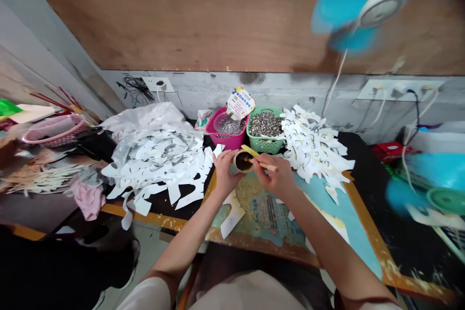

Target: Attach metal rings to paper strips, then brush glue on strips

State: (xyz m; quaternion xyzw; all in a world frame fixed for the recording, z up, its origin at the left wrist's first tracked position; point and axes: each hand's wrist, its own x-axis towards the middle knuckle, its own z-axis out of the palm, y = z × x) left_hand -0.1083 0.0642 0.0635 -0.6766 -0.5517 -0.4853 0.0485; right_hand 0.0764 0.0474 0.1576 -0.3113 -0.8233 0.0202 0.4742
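Note:
My left hand is wrapped round a small round tub, its mouth tilted toward me and dark inside. In my right hand is a brush with a wooden handle; its tip reaches into the tub. A yellow strip shows just behind the tub's rim. Below my hands, a white cut-out piece lies on the stained light-blue board. Behind them stand a pink basket and a green basket, both filled with small shiny metal parts.
A heap of white cut-outs spreads on the left, partly in a plastic bag. More white pieces, some with metal parts, pile up at right. A blue-bladed fan spins above. Cords hang by the wall sockets.

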